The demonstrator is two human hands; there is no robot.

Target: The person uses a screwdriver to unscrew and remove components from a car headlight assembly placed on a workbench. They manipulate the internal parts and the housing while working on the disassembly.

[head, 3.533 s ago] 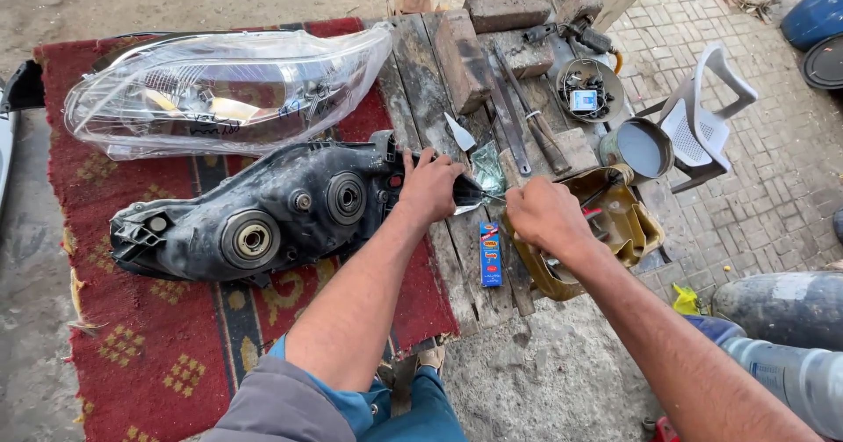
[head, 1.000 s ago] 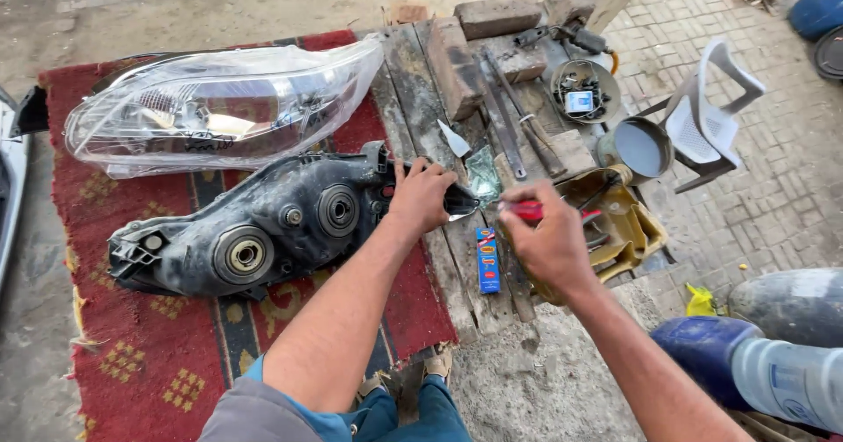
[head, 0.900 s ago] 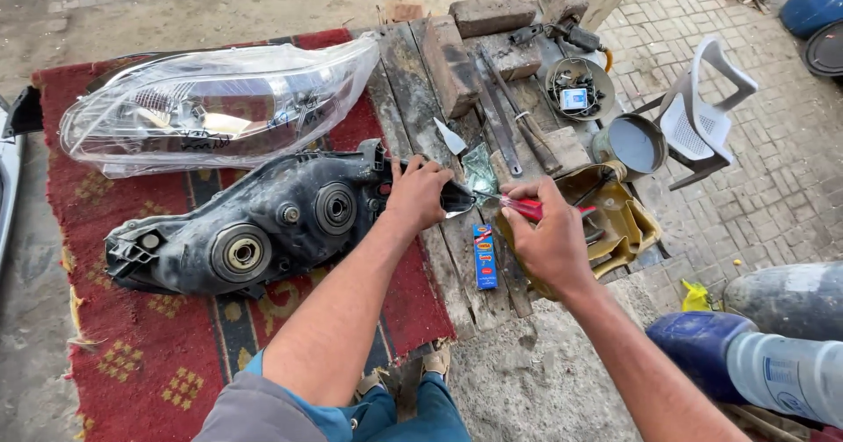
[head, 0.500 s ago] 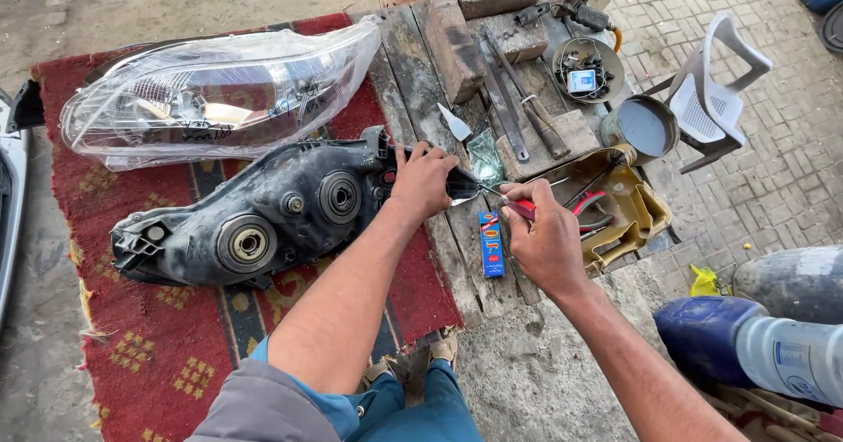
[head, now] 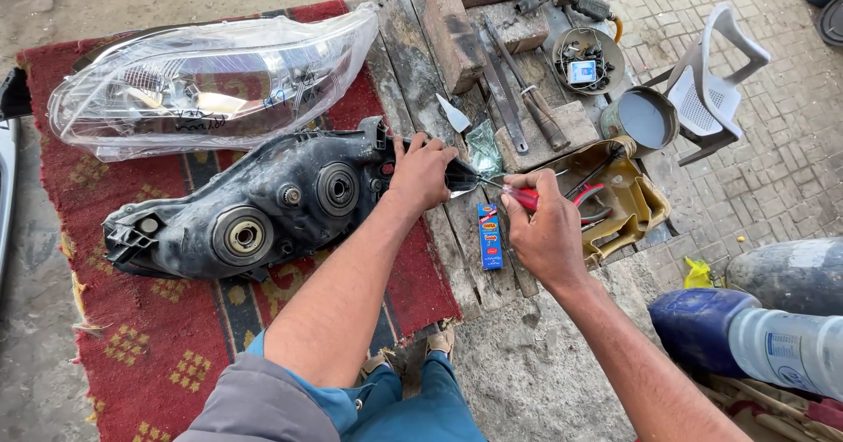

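Note:
A black headlight housing (head: 255,209) lies back-side up on a red patterned rug (head: 158,337). My left hand (head: 421,172) grips its right end. My right hand (head: 544,227) holds a red-handled screwdriver (head: 518,194) whose metal tip points left at the end of the housing, just beside my left hand. The clear headlight lens (head: 211,78) lies apart on the rug, behind the housing. A small blue tube (head: 489,236) rests on the wooden boards (head: 413,47) between my hands.
A yellow cut-open can (head: 628,201) with pliers sits right of my right hand. Behind it lie bricks (head: 457,25), files, a metal bowl (head: 590,56) of small parts, a round tin (head: 648,119) and a white plastic chair (head: 716,82). A blue container (head: 698,323) stands lower right.
My right hand has picked up the red-handled screwdriver and brought its tip to the housing's right end. My left hand has kept its hold on the housing.

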